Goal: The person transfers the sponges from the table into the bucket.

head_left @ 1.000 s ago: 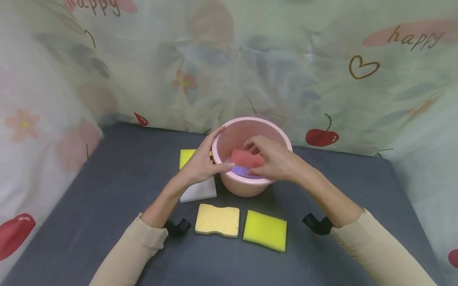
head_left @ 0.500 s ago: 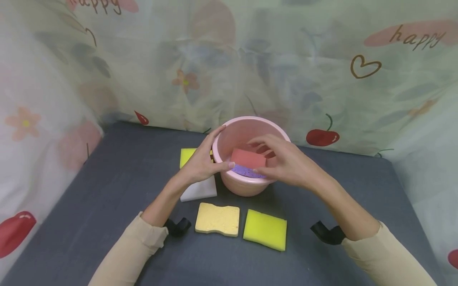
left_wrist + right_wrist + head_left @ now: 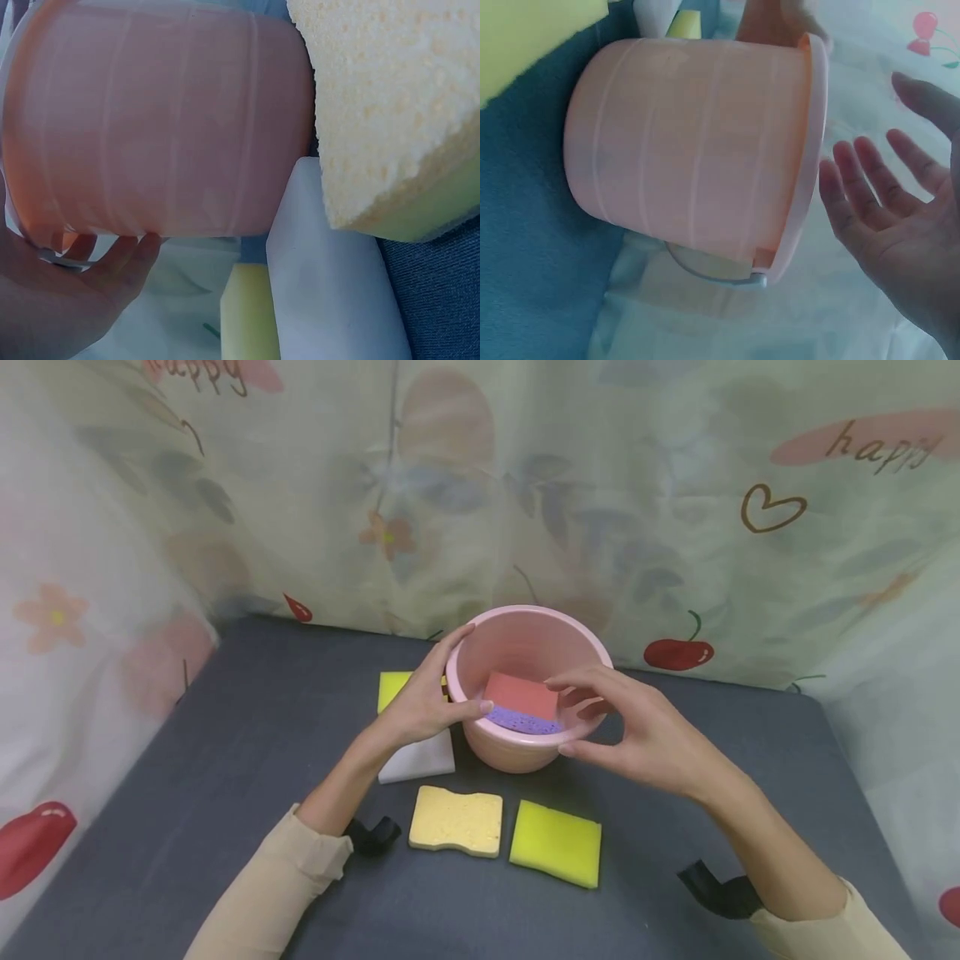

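A pink bucket (image 3: 517,758) stands upright on the dark tabletop, a red sponge (image 3: 522,695) and a speckled purple sponge (image 3: 522,721) inside it. My left hand (image 3: 420,703) grips the bucket's left rim, thumb over the front edge and fingers along the outer wall. At the right rim my right hand (image 3: 648,731) holds nothing; its fingers are spread and slightly bent. In the right wrist view the palm of that hand (image 3: 907,225) faces the bucket's mouth, and the bucket's thin handle (image 3: 712,280) hangs down the side.
In front of the bucket lie a pale yellow wavy-edged sponge (image 3: 456,822) and a bright yellow sponge (image 3: 557,843). A white block (image 3: 417,758) and another yellow sponge (image 3: 390,687) sit to the left, partly behind my left hand. A patterned curtain (image 3: 525,485) borders the table's back.
My right hand has let go of the red sponge and come out of the bucket, moving right and toward me. The left hand stays on the rim.
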